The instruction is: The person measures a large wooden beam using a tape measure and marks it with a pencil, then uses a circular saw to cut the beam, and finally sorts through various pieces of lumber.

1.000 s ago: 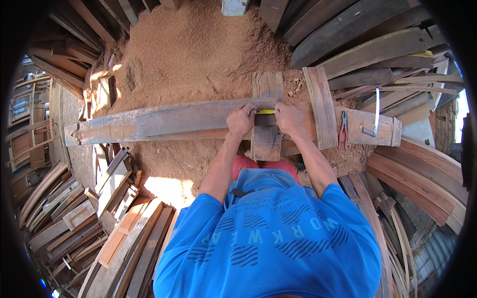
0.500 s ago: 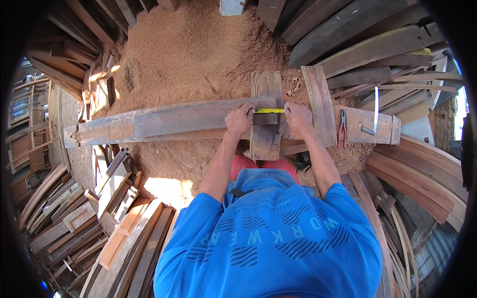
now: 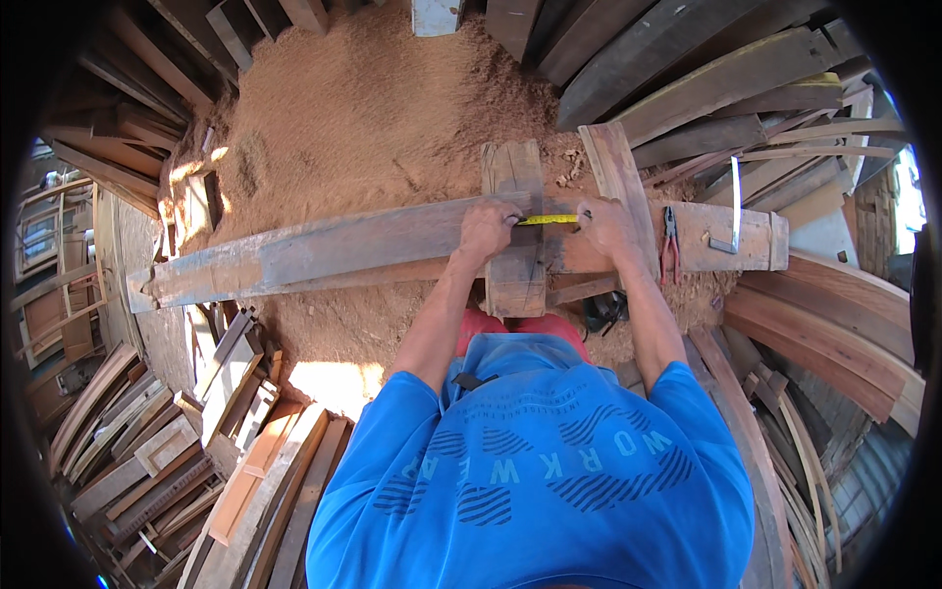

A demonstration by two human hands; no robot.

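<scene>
A short length of yellow tape measure (image 3: pixel 549 220) is stretched level between my hands. My left hand (image 3: pixel 488 232) is closed on its left end, over the right part of a long weathered plank (image 3: pixel 363 234). Closed on the tape's other end is my right hand (image 3: pixel 606 234), close to a slanting board (image 3: pixel 614 162). Which hand has the tape's case cannot be made out. Beneath the tape, a thick wooden block (image 3: pixel 513 287) lies crosswise under the plank's right end and sticks out toward me.
Red-handled pliers (image 3: pixel 670 245) and a metal square (image 3: pixel 733 211) lie on the bench board (image 3: pixel 692 221) at the right. Sawdust (image 3: pixel 363 108) covers the floor beyond. Stacked curved timbers (image 3: pixel 824 334) and wood offcuts (image 3: pixel 157 442) crowd both sides.
Both hands have shifted right along the wood with the tape stretched between them. The tape now reaches past the crosswise block's right side. The view has shifted slightly.
</scene>
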